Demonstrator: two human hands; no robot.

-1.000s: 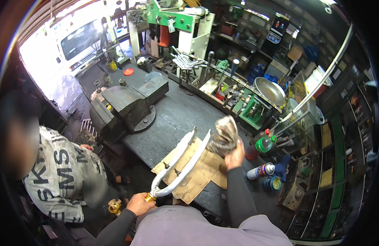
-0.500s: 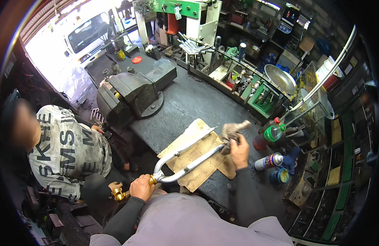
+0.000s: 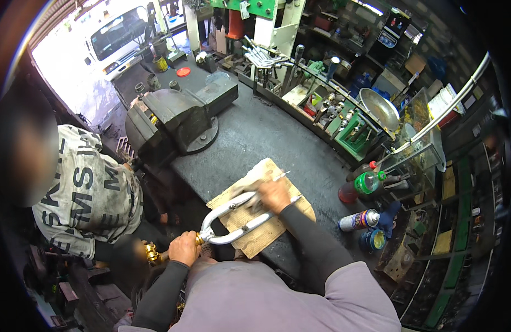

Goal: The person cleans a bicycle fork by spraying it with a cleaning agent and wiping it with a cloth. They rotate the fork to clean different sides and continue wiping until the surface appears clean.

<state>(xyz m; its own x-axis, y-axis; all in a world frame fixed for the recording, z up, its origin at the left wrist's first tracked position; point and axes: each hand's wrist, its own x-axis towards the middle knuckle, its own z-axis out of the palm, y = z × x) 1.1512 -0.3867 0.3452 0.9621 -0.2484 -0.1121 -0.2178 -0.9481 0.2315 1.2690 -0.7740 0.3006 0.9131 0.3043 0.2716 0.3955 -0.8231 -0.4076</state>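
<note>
And here's the left hand (image 3: 184, 248), fingers closed firmly around the stem of a silver, two-pronged metal fork (image 3: 229, 239), right beside the gold ring (image 3: 199, 239) at its neck! Just left of that grip sits a shiny gold metal fitting (image 3: 152, 253); whether it joins the stem, the hand hides it.

Out ahead and to the right of that hold, the fork's prongs reach over a flat sheet of tan cardboard (image 3: 261, 239) on the dark grey workbench (image 3: 255, 133). Over to the right hand (image 3: 274, 196): it's bunched on a grubby grey-brown cloth rag (image 3: 254, 191), right at the far prong! It's a blur there, so how far the cloth wraps round, I can't tell.

Right of the rag grip, well apart, stand a green-capped plastic bottle (image 3: 367, 182), a white-and-blue spray can (image 3: 358, 221) and an open blue tin (image 3: 371, 240), those last two near each other. Beyond the left hand, farther up the bench, looms a big dark metal vise (image 3: 167, 119), and out left of that hand there's a co-worker in a grey printed shirt (image 3: 95, 193).
</note>
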